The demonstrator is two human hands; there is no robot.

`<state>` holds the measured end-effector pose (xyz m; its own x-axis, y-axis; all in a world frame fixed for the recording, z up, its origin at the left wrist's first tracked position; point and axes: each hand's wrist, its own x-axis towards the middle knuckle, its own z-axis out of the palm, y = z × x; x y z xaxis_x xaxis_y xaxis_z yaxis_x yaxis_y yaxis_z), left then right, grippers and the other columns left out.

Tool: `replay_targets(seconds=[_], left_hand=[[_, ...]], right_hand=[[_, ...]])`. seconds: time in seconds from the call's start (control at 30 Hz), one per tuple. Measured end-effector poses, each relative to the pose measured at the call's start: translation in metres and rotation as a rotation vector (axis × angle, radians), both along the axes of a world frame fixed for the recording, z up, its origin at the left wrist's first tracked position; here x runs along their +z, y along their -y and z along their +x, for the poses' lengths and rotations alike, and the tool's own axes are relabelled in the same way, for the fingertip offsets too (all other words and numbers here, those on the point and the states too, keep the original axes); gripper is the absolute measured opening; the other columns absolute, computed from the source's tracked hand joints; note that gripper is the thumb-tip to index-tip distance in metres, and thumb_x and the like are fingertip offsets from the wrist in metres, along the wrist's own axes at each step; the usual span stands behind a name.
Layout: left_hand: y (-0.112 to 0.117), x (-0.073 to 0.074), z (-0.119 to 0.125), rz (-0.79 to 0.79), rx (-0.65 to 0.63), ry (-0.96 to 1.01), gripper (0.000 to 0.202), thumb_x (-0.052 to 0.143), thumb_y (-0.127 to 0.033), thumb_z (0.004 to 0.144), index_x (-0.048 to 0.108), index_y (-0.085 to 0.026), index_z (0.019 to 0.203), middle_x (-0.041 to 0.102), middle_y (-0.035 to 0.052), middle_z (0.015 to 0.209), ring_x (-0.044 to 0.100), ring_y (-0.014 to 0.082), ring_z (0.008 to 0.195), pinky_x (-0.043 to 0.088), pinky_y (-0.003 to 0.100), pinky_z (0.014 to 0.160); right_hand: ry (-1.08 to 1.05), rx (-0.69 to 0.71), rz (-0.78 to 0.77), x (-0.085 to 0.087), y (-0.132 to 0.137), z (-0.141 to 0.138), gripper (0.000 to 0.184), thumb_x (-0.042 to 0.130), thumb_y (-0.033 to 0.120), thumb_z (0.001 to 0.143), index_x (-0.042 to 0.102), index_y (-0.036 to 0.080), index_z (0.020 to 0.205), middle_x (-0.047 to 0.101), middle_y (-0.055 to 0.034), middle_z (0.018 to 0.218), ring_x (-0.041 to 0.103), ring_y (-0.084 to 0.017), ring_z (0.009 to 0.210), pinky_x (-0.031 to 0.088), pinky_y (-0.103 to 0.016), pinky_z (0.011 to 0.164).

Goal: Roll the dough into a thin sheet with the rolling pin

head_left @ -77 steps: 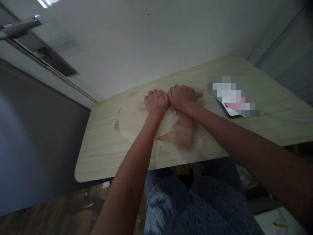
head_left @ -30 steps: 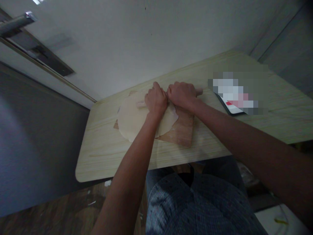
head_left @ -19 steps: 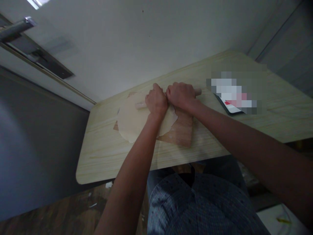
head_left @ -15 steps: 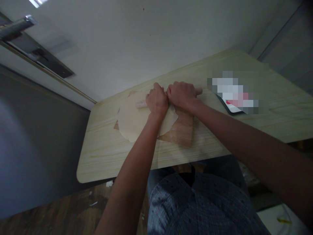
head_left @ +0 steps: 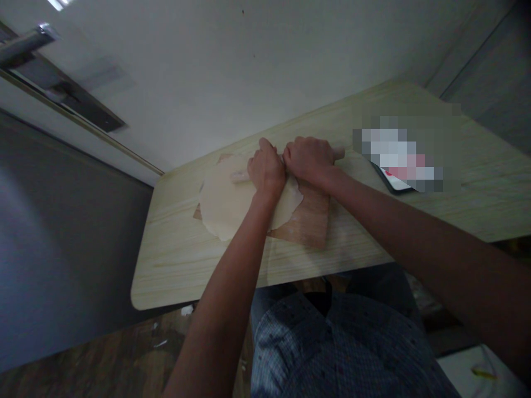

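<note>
Pale wood-grain table, one, its rounded near-left corner over dark plank floor

Metal door handle, one, far left, well apart from the work

Dough sheet, one, thin and roughly round, cream-coloured; it lies on the left part of the board and overhangs the board's left edge onto the table; its right edge is ragged

Rolling pin, one, light wood, lying left to right across the far part of the dough sheet; only its two ends show, the middle being covered by the hands

Left hand, one, fingers curled down over the rolling pin, pressing it on the dough sheet

Right hand, one, touching the left hand, fingers wrapped shut round the rolling pin near its right end

Board, one, brown wood, flat on the table; its near-right part is bare

Phone, one, dark-framed, on the table right of the hands, partly blurred out

Checked shirt, one, at the near edge below the table

Change noted: over the last few seconds the left hand has turned from a flat fist to fingers reaching a little farther over the pin; pin, dough sheet and board sit almost where they were. Judged: the rolling is at a slow, short stroke on the far part of the sheet, with the outline hardly altered
</note>
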<state>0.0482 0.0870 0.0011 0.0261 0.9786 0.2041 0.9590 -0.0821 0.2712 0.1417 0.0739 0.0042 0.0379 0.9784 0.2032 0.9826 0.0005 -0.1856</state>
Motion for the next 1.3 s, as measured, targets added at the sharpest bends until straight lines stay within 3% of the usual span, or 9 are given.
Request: replay_targets(seconds=[0.17, 0.4, 0.7, 0.9, 1.3], left_hand=[[0.000, 0.002, 0.000, -0.032, -0.001, 0.001, 0.043, 0.012, -0.040, 0.090, 0.047, -0.026, 0.111, 0.062, 0.0079, 0.100, 0.054, 0.0244, 0.095, 0.036, 0.035, 0.072], [0.001, 0.000, 0.001, 0.062, 0.009, -0.028, 0.038, 0.015, -0.034, 0.091, 0.046, -0.024, 0.112, 0.063, 0.0068, 0.094, 0.055, 0.0214, 0.092, 0.037, 0.033, 0.075], [0.006, 0.000, 0.002, 0.108, -0.035, -0.235, 0.038, 0.019, -0.029, 0.090, 0.055, -0.019, 0.097, 0.061, 0.0080, 0.098, 0.052, 0.0200, 0.098, 0.038, 0.030, 0.078], [0.004, -0.002, 0.001, 0.117, -0.054, -0.225, 0.038, 0.021, -0.031, 0.090, 0.057, -0.019, 0.094, 0.061, 0.0083, 0.096, 0.052, 0.0204, 0.097, 0.038, 0.031, 0.078], [0.003, -0.001, 0.001, 0.104, -0.026, -0.201, 0.037, 0.021, -0.031, 0.089, 0.056, -0.021, 0.094, 0.061, 0.0076, 0.095, 0.052, 0.0212, 0.098, 0.040, 0.032, 0.077]], right_hand=[[0.006, -0.002, 0.003, -0.001, -0.001, 0.000, 0.054, 0.016, 0.037, 0.088, 0.061, 0.011, 0.103, 0.060, -0.0174, 0.097, 0.054, -0.026, 0.088, 0.038, -0.037, 0.071], [0.010, -0.006, 0.024, -0.003, 0.000, -0.001, 0.053, 0.016, 0.036, 0.088, 0.061, 0.009, 0.100, 0.060, -0.0175, 0.096, 0.054, -0.026, 0.088, 0.038, -0.038, 0.071], [-0.035, 0.021, 0.098, -0.010, -0.003, 0.001, 0.054, 0.016, 0.037, 0.089, 0.061, 0.007, 0.093, 0.060, -0.0153, 0.091, 0.055, -0.024, 0.086, 0.039, -0.037, 0.072], [-0.074, 0.030, 0.169, -0.016, -0.005, 0.001, 0.060, 0.010, 0.038, 0.090, 0.061, 0.007, 0.092, 0.060, -0.0152, 0.089, 0.055, -0.024, 0.087, 0.039, -0.038, 0.072], [-0.074, 0.042, 0.129, -0.012, -0.002, 0.002, 0.055, 0.013, 0.036, 0.090, 0.060, 0.008, 0.093, 0.059, -0.0143, 0.091, 0.053, -0.024, 0.090, 0.038, -0.037, 0.074]])
